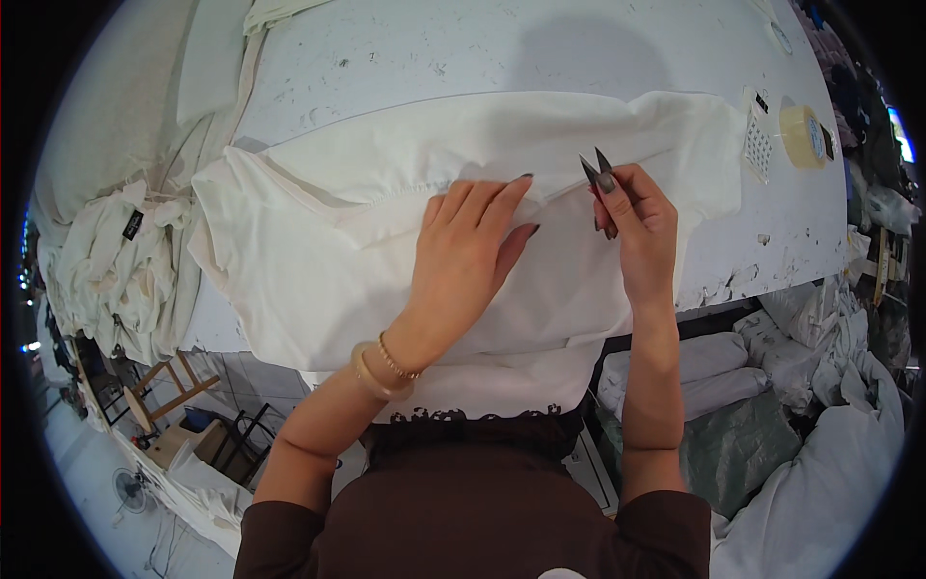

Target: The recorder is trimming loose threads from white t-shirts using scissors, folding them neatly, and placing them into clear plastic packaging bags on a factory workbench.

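White cloth lay directly under the left grip (461, 253): one garment (309, 261), spread across the surface (415, 48), reached out on both sides of that hand, beyond its fingertips and back below its wrist toward the body. The left grip was wide, palm down on the fabric, with the thumb well apart from the index finger. To its right, the right grip (637, 207) was closed around one pair of snips (603, 179), whose two dark blades stood slightly parted, points facing away from the body. The garment passed behind that hand too and ran on to its right; whether the right fingers touched the cloth could not be told. Two bands circled the wrist below the left grip: one pale bangle (367, 374) and one beaded bracelet (394, 359). Farther right of the right grip and slightly beyond it sat one broad roll of tape (800, 137), and between them, near the roll, one patterned card (758, 152). Well to the left of the left grip was one heap of cream cloth (106, 275) bearing a black label (133, 225); its separate pieces could not be counted.
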A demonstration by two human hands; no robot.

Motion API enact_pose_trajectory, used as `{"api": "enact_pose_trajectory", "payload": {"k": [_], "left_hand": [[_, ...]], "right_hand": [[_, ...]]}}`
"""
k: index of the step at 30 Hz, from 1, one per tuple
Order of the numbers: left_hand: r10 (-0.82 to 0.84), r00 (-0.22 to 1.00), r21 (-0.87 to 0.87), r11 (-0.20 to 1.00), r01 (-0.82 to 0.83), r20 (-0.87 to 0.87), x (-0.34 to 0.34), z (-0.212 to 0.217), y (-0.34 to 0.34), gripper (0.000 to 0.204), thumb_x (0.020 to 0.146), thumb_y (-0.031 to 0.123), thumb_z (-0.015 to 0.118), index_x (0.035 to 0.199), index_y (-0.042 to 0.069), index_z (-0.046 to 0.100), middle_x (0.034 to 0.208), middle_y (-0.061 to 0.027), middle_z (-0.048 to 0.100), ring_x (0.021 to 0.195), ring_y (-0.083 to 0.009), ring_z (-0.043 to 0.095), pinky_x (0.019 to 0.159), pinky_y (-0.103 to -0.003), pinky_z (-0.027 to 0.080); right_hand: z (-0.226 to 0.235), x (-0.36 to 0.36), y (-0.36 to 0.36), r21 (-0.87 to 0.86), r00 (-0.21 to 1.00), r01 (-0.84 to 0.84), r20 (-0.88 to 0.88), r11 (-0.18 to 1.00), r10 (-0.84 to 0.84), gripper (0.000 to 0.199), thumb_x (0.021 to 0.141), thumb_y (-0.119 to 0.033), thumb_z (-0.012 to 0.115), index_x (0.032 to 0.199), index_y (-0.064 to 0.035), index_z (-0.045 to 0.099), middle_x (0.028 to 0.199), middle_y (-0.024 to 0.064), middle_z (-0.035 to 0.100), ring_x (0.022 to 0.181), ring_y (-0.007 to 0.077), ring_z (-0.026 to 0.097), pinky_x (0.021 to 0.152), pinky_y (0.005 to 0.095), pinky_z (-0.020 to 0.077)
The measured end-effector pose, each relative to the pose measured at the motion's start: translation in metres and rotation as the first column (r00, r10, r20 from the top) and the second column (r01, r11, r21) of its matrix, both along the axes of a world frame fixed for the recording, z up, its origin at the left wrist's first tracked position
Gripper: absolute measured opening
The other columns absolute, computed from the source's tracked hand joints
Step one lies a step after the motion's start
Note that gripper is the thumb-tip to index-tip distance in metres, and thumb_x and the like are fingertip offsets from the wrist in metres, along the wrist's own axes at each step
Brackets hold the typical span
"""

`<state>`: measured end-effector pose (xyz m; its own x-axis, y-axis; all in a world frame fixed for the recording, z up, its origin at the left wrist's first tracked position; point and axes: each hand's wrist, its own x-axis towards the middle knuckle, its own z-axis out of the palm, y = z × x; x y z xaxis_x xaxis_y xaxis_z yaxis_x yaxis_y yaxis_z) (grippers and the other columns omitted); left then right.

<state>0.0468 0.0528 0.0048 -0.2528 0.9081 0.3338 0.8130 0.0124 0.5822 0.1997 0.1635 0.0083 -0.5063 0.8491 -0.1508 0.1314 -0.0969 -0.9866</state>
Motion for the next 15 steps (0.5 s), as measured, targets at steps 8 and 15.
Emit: {"api": "enact_pose_trajectory", "payload": {"k": [8,15], "left_hand": [[-0.067,0.998,0.077,0.995,0.066,0.001,-0.011,-0.018,0.012,0.022,0.072,-0.007,0.065,0.090,0.006,0.065,0.087,-0.0018,0.060,0.075,-0.0186,0.055,0.061,-0.031,0.047],[-0.028,0.994,0.101,0.995,0.017,0.106,-0.017,-0.018,0.006,0.023,0.075,-0.008,0.061,0.095,0.004,0.061,0.081,-0.0073,0.062,0.068,-0.0237,0.060,0.059,-0.032,0.049]], "right_hand": [[-0.004,0.007,-0.011,0.031,0.988,0.127,-0.093,0.991,-0.124,0.015,0.095,-0.017,0.056,0.092,-0.0026,0.062,0.068,-0.0019,0.052,0.060,0.0047,0.044,0.053,0.0200,0.0321],[-0.008,0.006,-0.014,0.313,0.986,0.077,0.117,0.946,-0.119,0.016,0.093,-0.015,0.058,0.102,-0.0024,0.063,0.069,0.0011,0.053,0.062,0.0071,0.044,0.056,0.0215,0.0365]]}}
